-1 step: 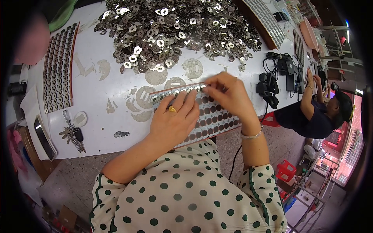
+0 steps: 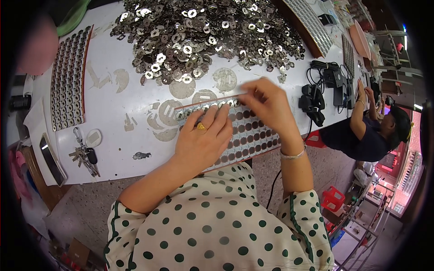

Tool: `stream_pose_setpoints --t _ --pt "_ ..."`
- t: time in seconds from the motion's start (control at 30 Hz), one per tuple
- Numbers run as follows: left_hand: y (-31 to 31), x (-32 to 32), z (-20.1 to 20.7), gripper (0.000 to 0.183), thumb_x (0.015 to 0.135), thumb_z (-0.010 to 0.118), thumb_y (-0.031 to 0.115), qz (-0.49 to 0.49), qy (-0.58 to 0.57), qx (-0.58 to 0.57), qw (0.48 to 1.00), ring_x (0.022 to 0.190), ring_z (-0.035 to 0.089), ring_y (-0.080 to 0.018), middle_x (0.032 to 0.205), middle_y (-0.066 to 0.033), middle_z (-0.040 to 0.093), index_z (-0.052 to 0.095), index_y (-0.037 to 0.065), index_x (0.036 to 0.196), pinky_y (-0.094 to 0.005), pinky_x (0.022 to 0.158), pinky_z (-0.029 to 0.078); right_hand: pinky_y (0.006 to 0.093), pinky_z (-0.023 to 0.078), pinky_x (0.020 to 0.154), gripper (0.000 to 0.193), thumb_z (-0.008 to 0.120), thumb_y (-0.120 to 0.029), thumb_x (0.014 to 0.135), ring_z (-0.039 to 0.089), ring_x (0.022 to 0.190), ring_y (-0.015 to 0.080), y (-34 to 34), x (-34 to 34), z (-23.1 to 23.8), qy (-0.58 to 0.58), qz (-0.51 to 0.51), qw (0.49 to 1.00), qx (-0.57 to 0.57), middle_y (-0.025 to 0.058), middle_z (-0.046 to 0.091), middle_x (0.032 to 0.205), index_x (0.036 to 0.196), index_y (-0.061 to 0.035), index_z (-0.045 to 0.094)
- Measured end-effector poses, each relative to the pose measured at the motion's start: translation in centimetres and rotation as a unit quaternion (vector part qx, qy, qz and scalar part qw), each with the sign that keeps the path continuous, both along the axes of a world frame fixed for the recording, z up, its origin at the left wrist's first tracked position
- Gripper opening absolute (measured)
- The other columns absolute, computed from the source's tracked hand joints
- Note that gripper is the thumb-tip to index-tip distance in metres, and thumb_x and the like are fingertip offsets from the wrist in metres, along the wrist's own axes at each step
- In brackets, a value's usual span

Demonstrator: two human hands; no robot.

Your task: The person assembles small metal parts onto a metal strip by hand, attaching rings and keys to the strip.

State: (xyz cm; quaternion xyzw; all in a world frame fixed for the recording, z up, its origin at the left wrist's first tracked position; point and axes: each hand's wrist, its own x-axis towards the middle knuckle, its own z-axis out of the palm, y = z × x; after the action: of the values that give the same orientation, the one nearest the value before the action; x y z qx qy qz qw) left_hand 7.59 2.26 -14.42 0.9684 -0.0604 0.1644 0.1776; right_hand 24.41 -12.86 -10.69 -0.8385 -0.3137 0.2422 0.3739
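A flat board (image 2: 253, 138) with rows of round dark recesses lies tilted at the table's near edge, in front of me. Along its far row sit small shiny metal washers (image 2: 181, 115) with slotted centres. My left hand (image 2: 202, 135), a yellow ring on one finger, rests flat across the board's left part, fingertips on the far row. Just above the far edge hovers my right hand (image 2: 266, 104), thumb and fingers drawn together in a pinch; whatever is between them is too small or hidden. Beyond the board spreads a large heap of loose metal washers (image 2: 194, 36).
A filled board (image 2: 70, 81) lies at the left, near keys (image 2: 86, 156) and a phone (image 2: 52, 158). Black adapters with cables (image 2: 312, 104) sit at the right. Another board (image 2: 307, 25) stands at the far right. A co-worker (image 2: 370, 131) sits further along the table.
My right hand has lifted slightly away from the far row of the board, its fingertips shifting a little up. My left hand stays in place.
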Motion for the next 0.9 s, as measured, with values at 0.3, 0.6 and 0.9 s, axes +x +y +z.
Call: stream_pose_setpoints --t 0.3,0.6,0.9 --pt "0.2 -0.2 0.0 0.035 0.088 0.072 0.028 -0.005 -0.002 0.0 1.0 0.126 0.055 -0.0228 0.141 -0.0071 0.059 0.066 0.009 0.116 -0.0418 0.106 0.039 0.0294 0.052 0.068 0.024 0.068 0.001 0.089 0.064 0.079 0.0186 3.7 3.5 -1.7 -0.272 0.055 0.958 0.066 0.009 0.066 0.096 0.111 -0.005 0.074" --pt "0.2 -0.1 0.1 0.036 0.087 0.072 0.028 -0.013 -0.004 -0.004 1.0 0.126 0.055 -0.0234 0.141 -0.0081 0.059 0.065 0.009 0.116 -0.0428 0.107 0.038 0.042 0.053 0.08 0.019 0.07 -0.004 0.087 0.065 0.087 0.0316 4.9 2.6 -1.6 -0.239 -0.021 0.969 0.051 0.0142 0.067 0.09 0.106 -0.0029 0.074" --pt "0.1 -0.1 0.1 0.036 0.088 0.072 0.028 -0.012 -0.013 -0.007 1.0 0.125 0.054 -0.023 0.14 -0.0078 0.059 0.065 0.009 0.117 -0.0427 0.106 0.038 0.0302 0.054 0.071 0.02 0.074 -0.002 0.086 0.066 0.08 0.0177 5.1 1.7 -1.7 -0.179 0.002 0.979 0.1 0.0077 0.07 0.091 0.106 -0.0033 0.076"
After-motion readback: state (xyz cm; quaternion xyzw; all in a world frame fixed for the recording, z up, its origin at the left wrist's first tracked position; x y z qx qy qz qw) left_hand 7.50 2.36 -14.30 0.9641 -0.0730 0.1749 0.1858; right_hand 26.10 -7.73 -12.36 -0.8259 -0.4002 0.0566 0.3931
